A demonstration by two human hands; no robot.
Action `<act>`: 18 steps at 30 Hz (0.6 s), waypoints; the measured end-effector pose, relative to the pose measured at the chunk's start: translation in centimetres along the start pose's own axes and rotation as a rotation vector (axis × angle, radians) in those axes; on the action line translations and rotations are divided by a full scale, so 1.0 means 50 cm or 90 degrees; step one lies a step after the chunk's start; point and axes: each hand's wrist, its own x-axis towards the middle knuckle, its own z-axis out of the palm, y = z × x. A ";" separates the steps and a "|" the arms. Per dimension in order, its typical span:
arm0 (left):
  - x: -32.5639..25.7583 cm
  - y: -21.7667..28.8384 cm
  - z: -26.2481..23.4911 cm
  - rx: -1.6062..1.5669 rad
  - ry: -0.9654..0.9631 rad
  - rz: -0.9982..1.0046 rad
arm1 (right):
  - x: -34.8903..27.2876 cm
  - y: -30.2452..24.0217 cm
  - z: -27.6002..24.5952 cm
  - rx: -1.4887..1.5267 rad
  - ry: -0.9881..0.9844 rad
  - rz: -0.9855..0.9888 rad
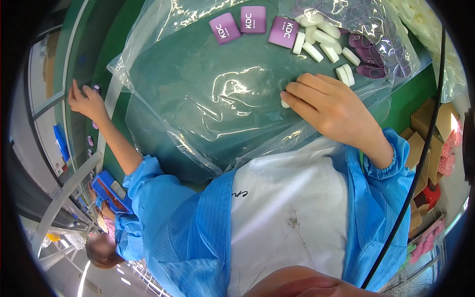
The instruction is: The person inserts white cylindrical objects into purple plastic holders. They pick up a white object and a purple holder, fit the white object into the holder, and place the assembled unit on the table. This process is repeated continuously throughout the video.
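Note:
At the right, my right hand (pixel 332 106) is closed, fingers together and pointing left. It grips a small white piece (pixel 285 104), mostly hidden under the fingertips. Just beyond it lie loose white oval pieces (pixel 327 38) in a pile. Three purple sleeves (pixel 226 28) with white print rest at the top of the plastic sheet, and more purple sleeves (pixel 371 55) are heaped at the right. Far left, my left hand (pixel 87 102) reaches out over a green belt with its fingers apart, holding nothing I can see. Small purple pieces (pixel 90 140) sit on the belt near it.
Clear plastic sheeting (pixel 198 133) covers the green work surface. A metal rail (pixel 74 180) runs along the left. Another person in blue (pixel 129 237) is beside a blue bin (pixel 111 190) at lower left. Cardboard boxes (pixel 425 143) stand at right; a black cable (pixel 420 173) crosses there.

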 end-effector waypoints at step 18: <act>0.086 0.542 -0.298 -0.669 -0.504 0.291 | 0.001 -0.012 0.019 0.074 0.150 0.108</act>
